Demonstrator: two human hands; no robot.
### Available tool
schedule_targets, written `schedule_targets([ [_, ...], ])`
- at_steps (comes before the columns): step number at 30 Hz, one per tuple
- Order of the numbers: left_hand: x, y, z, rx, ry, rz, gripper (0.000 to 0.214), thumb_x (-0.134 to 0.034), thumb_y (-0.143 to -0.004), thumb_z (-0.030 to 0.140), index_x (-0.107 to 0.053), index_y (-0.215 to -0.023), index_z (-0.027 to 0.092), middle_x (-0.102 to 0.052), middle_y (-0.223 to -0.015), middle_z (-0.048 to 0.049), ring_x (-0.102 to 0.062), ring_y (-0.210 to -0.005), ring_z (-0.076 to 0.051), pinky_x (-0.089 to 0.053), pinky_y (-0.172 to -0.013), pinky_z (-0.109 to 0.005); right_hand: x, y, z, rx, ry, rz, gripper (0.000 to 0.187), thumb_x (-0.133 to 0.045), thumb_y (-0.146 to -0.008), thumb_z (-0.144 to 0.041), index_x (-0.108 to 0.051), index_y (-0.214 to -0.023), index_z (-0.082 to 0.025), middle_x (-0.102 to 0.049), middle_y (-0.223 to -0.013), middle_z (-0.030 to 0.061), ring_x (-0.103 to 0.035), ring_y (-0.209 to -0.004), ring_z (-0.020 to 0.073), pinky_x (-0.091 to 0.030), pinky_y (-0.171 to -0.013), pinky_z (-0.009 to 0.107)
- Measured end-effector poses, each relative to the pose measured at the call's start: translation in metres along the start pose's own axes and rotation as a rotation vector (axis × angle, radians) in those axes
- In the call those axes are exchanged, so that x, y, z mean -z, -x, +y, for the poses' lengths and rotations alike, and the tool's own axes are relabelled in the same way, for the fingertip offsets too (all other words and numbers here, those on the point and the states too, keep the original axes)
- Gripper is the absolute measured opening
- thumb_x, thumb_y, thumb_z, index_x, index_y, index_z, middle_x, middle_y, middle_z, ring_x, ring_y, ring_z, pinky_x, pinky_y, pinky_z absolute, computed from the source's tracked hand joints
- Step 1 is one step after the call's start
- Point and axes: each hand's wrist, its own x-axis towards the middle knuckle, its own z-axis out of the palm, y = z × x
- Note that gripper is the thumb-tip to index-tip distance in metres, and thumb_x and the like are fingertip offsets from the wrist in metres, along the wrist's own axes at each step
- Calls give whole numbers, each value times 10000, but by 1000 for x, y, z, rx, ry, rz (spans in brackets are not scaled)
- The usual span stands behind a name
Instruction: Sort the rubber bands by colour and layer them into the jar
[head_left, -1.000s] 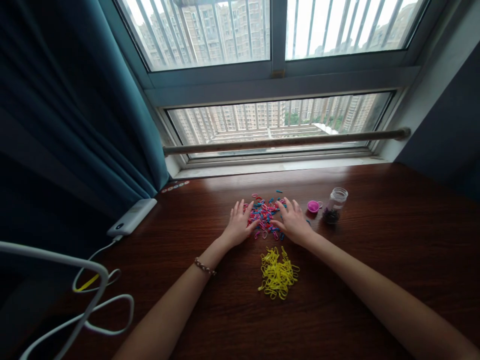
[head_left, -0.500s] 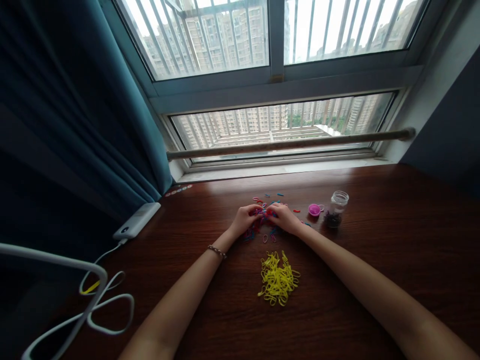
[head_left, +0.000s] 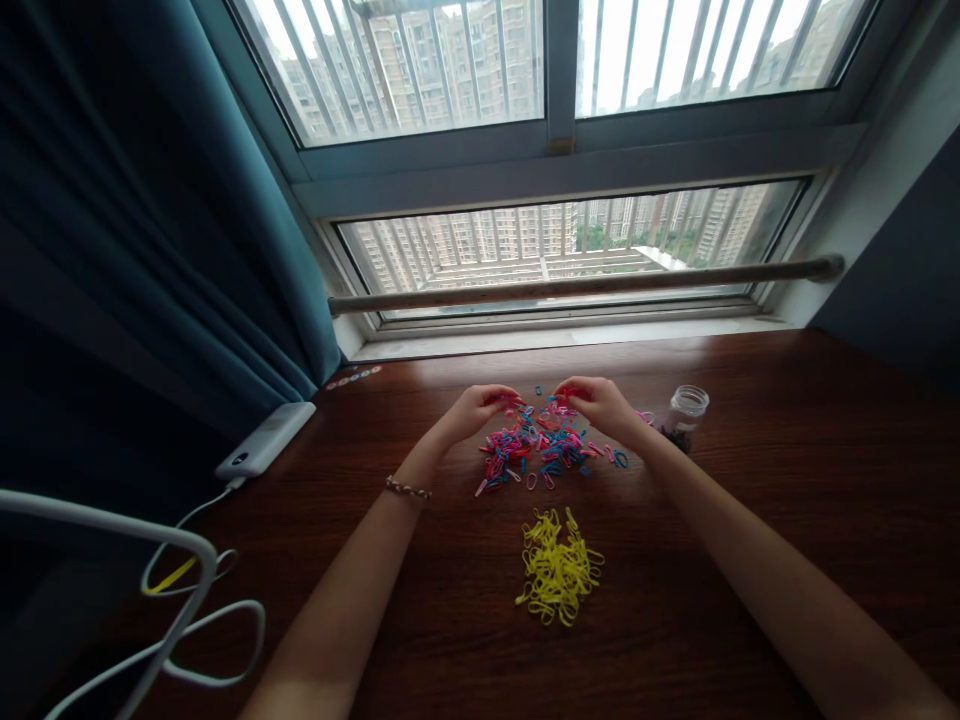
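Observation:
A loose pile of pink, red and blue small rubber bands (head_left: 568, 450) lies on the table, with a few strays around it. My left hand (head_left: 480, 405) is at the pile's far left edge, fingers curled and pressed together with red bands at the tips. Across a narrow gap, my right hand (head_left: 596, 402) bends over the far right edge, fingers likewise closed at red and pink bands; the fingertips are partly hidden. Nearer to me lies a separate heap of yellow rubber bands (head_left: 559, 570), untouched by either hand.
A clear glass jar (head_left: 688, 405) with dark contents stands right of my right hand, partly behind my forearm. Beside it a pink cup (head_left: 646, 417) is mostly hidden. At left are a white power bank (head_left: 266, 440), a white cable (head_left: 214, 610) and a blue curtain (head_left: 247, 250).
My hands have moved apart and slightly away from me, from the middle of the mixed pile to its far edges. More of the pile shows, spread wider. My right hand now covers most of the pink cup.

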Motion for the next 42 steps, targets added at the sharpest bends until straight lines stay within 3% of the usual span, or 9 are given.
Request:
schedule_targets([
  [4, 19, 8, 6, 37, -22, -224, 397, -545, -760, 221, -516, -1152, 166, -561, -1182, -87, -528, -1060, -174, -403, -919, -318, 5, 4, -9, 2, 5, -110, 203, -542, -729, -149, -684, -873, -168, -690, -806, 27, -631, -742, 148, -483, -681, 228],
  [8, 31, 25, 16, 147, -272, -356, 759, -719, -571, 260, -404, -1261, 258, -438, -1284, -65, -435, -1148, -226, -364, -942, -317, 8, 8, -10, -61, 184, -281, 208, -623, -690, -202, -695, -883, -175, -682, -756, 31, -622, -695, 164, -479, -650, 248],
  [13, 11, 36, 13, 322, -504, -515, 1043, -797, -387, 306, -310, -1309, 275, -392, -1223, -73, -513, -990, -233, -416, -823, -269, -4, 20, 1, -127, 473, -449, 579, -767, -519, -311, -627, -1074, -226, -608, -988, 85, -580, -871, 244, -453, -744, 308],
  [16, -5, 31, 9, 244, -572, -495, 956, -791, -412, 305, -363, -1265, 267, -444, -1160, -60, -520, -929, -217, -411, -772, -252, -21, 27, 6, -157, 508, -422, 593, -756, -542, -259, -596, -1112, -234, -533, -1074, 109, -551, -924, 241, -439, -771, 309],
  [20, -13, 23, 10, 141, -519, -466, 435, -674, -608, 261, -560, -1023, 198, -579, -843, -8, -532, -753, -162, -397, -655, -219, -35, 27, 9, -96, 483, -295, 269, -638, -645, -116, -678, -900, -192, -588, -895, 79, -564, -826, 196, -432, -752, 287],
  [23, -12, 21, 13, 67, -397, -318, 194, -555, -718, 232, -613, -890, 165, -598, -741, 2, -523, -672, -128, -393, -616, -200, -31, 22, 6, -37, 380, -200, 188, -611, -665, -106, -687, -819, -184, -625, -810, 49, -575, -739, 166, -442, -707, 262],
  [28, -4, 21, 19, 0, -242, -88, 226, -494, -772, 208, -617, -949, 142, -631, -757, -16, -553, -658, -117, -423, -613, -199, -13, 15, -3, -10, 190, -120, 170, -568, -703, -104, -684, -798, -185, -670, -748, 22, -606, -672, 147, -476, -646, 244],
  [37, 4, 19, 23, -34, -222, -24, 318, -488, -780, 160, -578, -1085, 151, -663, -882, -51, -586, -710, -119, -459, -659, -222, 2, 12, -11, -4, 103, -116, 226, -527, -728, -68, -705, -810, -180, -697, -835, 37, -644, -757, 168, -521, -713, 273],
  [42, 4, 21, 24, -91, -212, -87, 378, -554, -730, 139, -563, -1107, 169, -639, -1001, -66, -588, -870, -158, -456, -779, -271, -2, 15, -15, 43, 154, -189, 185, -572, -748, -140, -693, -882, -184, -693, -854, 45, -639, -761, 175, -509, -722, 292],
])
